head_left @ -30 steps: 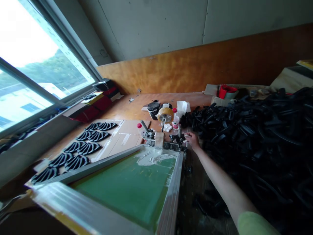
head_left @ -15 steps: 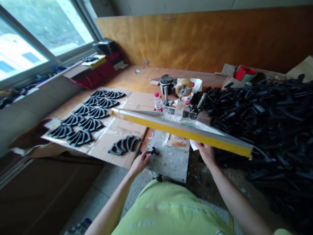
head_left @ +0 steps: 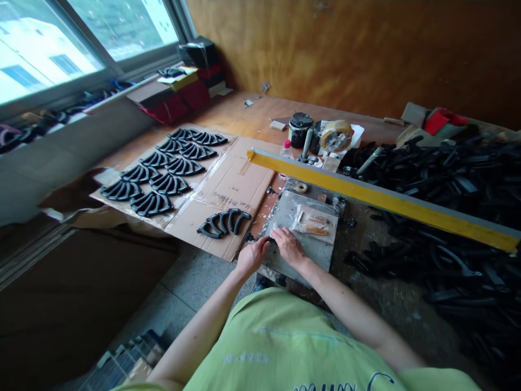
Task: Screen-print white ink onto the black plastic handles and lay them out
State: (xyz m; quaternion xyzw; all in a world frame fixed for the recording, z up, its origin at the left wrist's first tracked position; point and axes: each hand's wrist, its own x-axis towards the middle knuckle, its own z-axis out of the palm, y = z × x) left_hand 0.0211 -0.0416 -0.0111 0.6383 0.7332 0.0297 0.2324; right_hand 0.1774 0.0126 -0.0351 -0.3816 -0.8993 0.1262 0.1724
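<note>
My left hand is closed on a small black plastic part, mostly hidden by the fingers. Against the part's other end my right hand is also closed, its fingers curled over it. Both hands are close together above the near left of a grey metal plate. Just left of them, several curved black handle-like pieces lie side by side on flattened cardboard. On the plate, right of my hands, is a clear plastic bag with orange-brown strips.
A yellow-edged bar crosses above the plate and a large heap of black parts. More black pieces stand in fanned groups at the cardboard's left. Behind are a black tub, a tape roll and a red-capped bottle.
My right hand has come left from beneath the yellow-edged frame, where it was near something white, and joined my left hand at the black part. The view has shifted, too.
</note>
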